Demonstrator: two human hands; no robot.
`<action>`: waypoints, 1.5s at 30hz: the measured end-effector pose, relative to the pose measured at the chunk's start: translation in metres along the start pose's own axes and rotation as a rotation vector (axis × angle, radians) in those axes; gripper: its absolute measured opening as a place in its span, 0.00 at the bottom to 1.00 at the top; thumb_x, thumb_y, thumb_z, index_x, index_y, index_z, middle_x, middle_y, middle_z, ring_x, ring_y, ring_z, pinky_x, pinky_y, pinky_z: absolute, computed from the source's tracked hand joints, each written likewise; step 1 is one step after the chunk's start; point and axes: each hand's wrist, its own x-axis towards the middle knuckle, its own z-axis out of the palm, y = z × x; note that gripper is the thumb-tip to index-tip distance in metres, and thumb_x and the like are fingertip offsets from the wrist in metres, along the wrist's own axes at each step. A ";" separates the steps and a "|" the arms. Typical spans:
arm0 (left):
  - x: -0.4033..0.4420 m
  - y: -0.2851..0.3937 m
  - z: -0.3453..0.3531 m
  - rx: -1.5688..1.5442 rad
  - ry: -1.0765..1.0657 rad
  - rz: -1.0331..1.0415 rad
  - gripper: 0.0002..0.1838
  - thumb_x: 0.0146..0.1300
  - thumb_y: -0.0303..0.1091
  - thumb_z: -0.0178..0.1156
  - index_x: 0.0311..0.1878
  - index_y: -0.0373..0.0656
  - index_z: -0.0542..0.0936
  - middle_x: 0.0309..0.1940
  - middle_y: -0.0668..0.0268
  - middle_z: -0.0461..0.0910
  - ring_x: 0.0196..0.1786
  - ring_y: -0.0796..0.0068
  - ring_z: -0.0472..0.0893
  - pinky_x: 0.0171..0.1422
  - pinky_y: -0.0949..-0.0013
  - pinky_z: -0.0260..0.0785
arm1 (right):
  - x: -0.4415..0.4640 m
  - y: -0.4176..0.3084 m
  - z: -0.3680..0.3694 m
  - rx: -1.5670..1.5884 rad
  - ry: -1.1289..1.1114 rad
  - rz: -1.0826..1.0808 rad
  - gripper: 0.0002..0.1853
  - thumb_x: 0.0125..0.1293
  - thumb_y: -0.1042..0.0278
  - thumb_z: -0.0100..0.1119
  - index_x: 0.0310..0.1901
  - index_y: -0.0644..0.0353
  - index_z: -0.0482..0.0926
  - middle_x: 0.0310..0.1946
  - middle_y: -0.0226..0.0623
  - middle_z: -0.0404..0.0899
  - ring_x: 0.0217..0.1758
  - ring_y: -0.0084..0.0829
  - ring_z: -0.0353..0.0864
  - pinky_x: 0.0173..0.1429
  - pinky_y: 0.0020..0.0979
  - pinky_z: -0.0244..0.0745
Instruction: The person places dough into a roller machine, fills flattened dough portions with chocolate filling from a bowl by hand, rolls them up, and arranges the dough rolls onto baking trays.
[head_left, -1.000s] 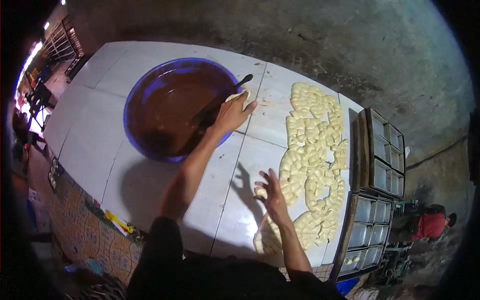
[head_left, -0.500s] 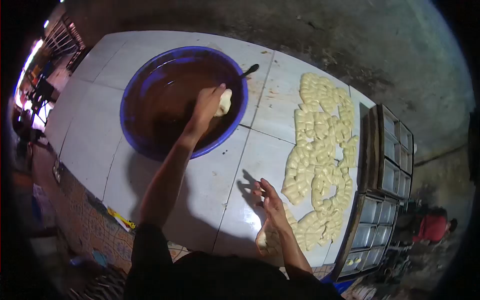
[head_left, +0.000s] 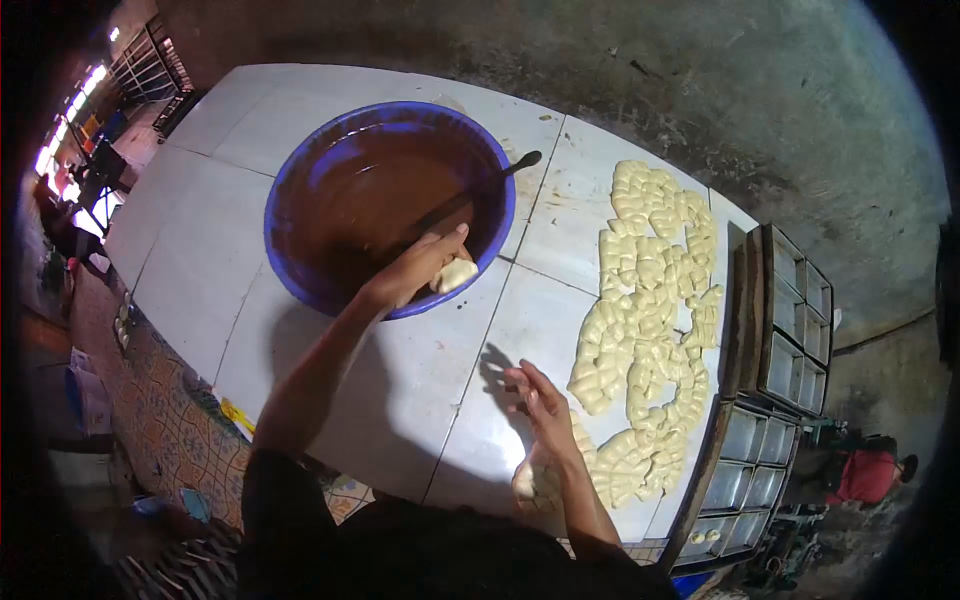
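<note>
My left hand (head_left: pixel 425 265) is closed around a pale lump of dough (head_left: pixel 456 275) at the near right part of a blue basin (head_left: pixel 290 275). Brown filling (head_left: pixel 375 195) lies inside that basin, and a dark-handled spoon or spatula (head_left: pixel 523 163) leans over its right rim; its other end is partly in the filling. Above the white table, my right hand (head_left: pixel 540 405) has its fingers apart and holds nothing. Beside it, many pale dough pieces (head_left: pixel 655 280) lie packed together on the tabletop, some behind my right wrist.
Metal baking pans with compartments (head_left: pixel 740 455) stand along the table's right edge, and a second set (head_left: pixel 795 310) sits farther back. Small dough pieces lie in one nearer compartment. A yellow item (head_left: pixel 237 415) lies at the left table edge. A person in red (head_left: pixel 868 475) is at far right.
My left hand with the dough has moved toward the basin's near right rim. The view has shifted slightly, and my right hand stays in about the same place.
</note>
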 end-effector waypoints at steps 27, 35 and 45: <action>-0.166 -0.069 0.338 0.364 -0.118 0.389 0.08 0.63 0.25 0.56 0.42 0.30 0.78 0.38 0.64 0.79 0.40 0.73 0.81 0.41 0.74 0.74 | -0.225 -0.071 -0.060 -0.705 0.621 -0.775 0.08 0.60 0.77 0.61 0.42 0.66 0.81 0.43 0.41 0.78 0.44 0.34 0.79 0.46 0.30 0.74; -0.179 -0.083 0.476 0.243 -0.288 0.371 0.08 0.58 0.22 0.65 0.39 0.35 0.76 0.37 0.65 0.75 0.41 0.77 0.77 0.43 0.76 0.71 | -0.330 -0.061 -0.140 -0.501 0.708 -0.557 0.12 0.58 0.68 0.65 0.44 0.60 0.84 0.37 0.39 0.76 0.37 0.35 0.73 0.41 0.33 0.71; -0.205 -0.122 0.642 -0.027 -0.728 0.217 0.15 0.59 0.19 0.60 0.48 0.38 0.70 0.42 0.61 0.74 0.47 0.71 0.76 0.50 0.71 0.73 | -0.487 -0.057 -0.263 0.041 0.512 -0.086 0.20 0.63 0.73 0.60 0.58 0.59 0.76 0.52 0.36 0.79 0.53 0.23 0.76 0.55 0.26 0.73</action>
